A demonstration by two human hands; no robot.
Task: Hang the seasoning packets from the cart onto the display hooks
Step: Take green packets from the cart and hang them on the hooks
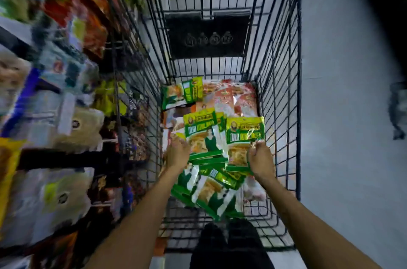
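Down in the basket of the wire cart (284, 97), toward the near end: a loose heap of green seasoning packets (211, 193), with pink packets (233, 94) farther on, below the black flap (207, 35). Both arms inside the basket.

Left hand (177, 154) at the left edge of the left bundle (203, 134), back of the hand toward the camera, fingers curled over that edge, tips hidden behind it. Right hand (261, 162) closed round the lower right side of the right bundle (244, 134), fingers wrapped, thumb toward the printed face; a full grip, not a fine pinch. Between the two bundles only a narrow gap, almost touching.

Long axis of both bundles pointing away from the body: yellow-green header far from the wrists, green foot close to the palms. Held at the bottom, then, with the hanging end free and leading. Punch hole in the header too small to make out.

Display shelves (66, 119) along the left side of the cart, strongly blurred; single hooks not to be told apart. Left hand therefore nearer to the display, right hand across the basket from it.

Probably the picking-up step, hanging not yet begun. For the coming move: lift clear of the wire wall, swing to the left, keep the header forward and level with a hook. Some risk of packets sliding out of a thick bundle held only at its foot.
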